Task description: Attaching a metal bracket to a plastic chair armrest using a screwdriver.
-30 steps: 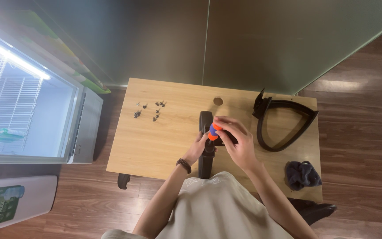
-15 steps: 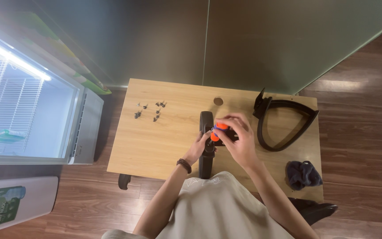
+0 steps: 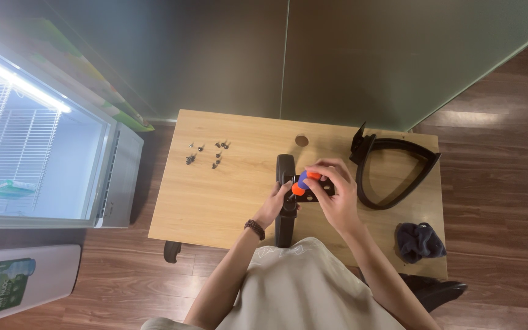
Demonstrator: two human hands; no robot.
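Dark wood-plank flooring surrounds a small rectangular light-wood table [image 3: 215, 201] set against a grey-green wall. On the table's middle lies a long black padded bar-shaped part [image 3: 285, 168], running from the table's centre to its near edge. The left hand [image 3: 276, 205], with a dark beaded bracelet at the wrist, is closed on this part at about mid-length. The right hand [image 3: 334, 192] is closed around a screwdriver with an orange and blue handle [image 3: 301, 182], held tilted, its tip down at the black part between the 2 hands; the exact contact point is too small to tell. A scatter of small dark metal screws [image 3: 209, 153] lies on the table's far left area, well apart from the hands. A black curved triangular plastic frame [image 3: 392, 174] rests at the far right, and a crumpled dark cloth [image 3: 420, 241] sits near the right front corner. An open, lit white refrigerated cabinet with wire shelves [image 3: 38, 159] stands left of the table.
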